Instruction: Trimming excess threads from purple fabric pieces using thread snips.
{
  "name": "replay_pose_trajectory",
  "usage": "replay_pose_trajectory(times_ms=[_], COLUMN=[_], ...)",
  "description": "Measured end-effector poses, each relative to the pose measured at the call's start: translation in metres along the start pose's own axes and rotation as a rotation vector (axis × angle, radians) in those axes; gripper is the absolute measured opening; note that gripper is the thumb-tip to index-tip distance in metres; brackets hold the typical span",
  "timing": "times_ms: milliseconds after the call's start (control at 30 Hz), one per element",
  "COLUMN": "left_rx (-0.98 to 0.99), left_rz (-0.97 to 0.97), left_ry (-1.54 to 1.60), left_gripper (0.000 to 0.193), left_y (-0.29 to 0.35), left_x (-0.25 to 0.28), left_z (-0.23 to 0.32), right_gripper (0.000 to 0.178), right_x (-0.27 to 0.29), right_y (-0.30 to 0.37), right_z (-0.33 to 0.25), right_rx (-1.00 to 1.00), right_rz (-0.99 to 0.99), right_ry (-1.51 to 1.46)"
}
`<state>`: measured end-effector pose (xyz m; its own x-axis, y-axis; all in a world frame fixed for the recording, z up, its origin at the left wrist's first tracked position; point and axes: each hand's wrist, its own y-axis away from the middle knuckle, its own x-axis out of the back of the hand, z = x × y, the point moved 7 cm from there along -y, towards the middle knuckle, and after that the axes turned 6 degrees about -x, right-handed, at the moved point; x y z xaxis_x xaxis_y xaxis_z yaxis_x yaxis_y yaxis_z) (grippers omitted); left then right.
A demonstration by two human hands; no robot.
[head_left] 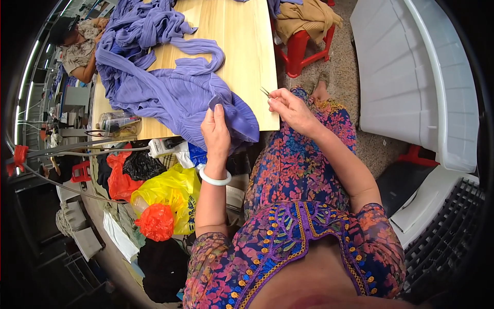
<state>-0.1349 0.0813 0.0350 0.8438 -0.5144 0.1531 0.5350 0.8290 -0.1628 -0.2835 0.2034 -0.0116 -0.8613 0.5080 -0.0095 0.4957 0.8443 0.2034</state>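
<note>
A purple pleated garment (170, 98) is spread in folds over the wooden table (247, 51) and hangs past its near edge. My left hand (216, 135), with a pale bangle on the wrist, is closed on a smooth edge of this garment, thumb on top. Off the table's right corner, my right hand (294, 110) pinches a small two-pointed metal tool (265, 91). Its thin tips stand slightly apart and point toward the garment, not touching it. The rest of the tool is hidden in my fingers.
A clear jar (119, 123) lies at the table's left edge, near a white power strip (163, 146). Below are yellow (180, 193) and red (156, 221) plastic bags. A red stool (301, 54) bears brown cloth; a large pale bin (406, 77) stands right. Another person (77, 49) sits far left.
</note>
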Motion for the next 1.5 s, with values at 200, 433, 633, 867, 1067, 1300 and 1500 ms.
replay_pose_trajectory(times_ms=[200,433,633,867,1067,1300,1500], left_rx=[0.156,0.315,0.412,0.427,0.459,0.573,0.426], left_rz=[0.026,-0.093,-0.194,-0.314,-0.135,-0.177,-0.241], left_ry=[0.526,0.829,0.856,0.739,0.610,0.639,0.688], left_gripper=[0.014,0.016,0.018,0.018,0.019,0.019,0.012], left_y=[0.001,0.007,0.007,-0.007,-0.018,-0.025,-0.021], left_x=[-0.001,-0.018,-0.029,-0.026,-0.028,-0.047,-0.040], left_z=[0.008,0.017,0.024,0.017,0.013,0.007,0.000], right_gripper=[0.028,0.024,0.025,0.031,0.034,0.038,0.032], right_x=[-0.009,-0.012,-0.006,-0.003,-0.004,-0.028,-0.022], right_y=[0.008,0.020,0.021,0.021,0.002,-0.024,-0.028], right_z=[-0.014,-0.035,-0.044,-0.059,-0.033,-0.049,-0.052], right_rx=[-0.044,-0.001,0.112,0.211,0.168,0.080,0.081], right_rz=[-0.070,-0.089,-0.053,-0.011,0.020,-0.160,-0.096], right_ry=[-0.045,-0.157,-0.082,0.088,-0.125,-0.248,-0.265])
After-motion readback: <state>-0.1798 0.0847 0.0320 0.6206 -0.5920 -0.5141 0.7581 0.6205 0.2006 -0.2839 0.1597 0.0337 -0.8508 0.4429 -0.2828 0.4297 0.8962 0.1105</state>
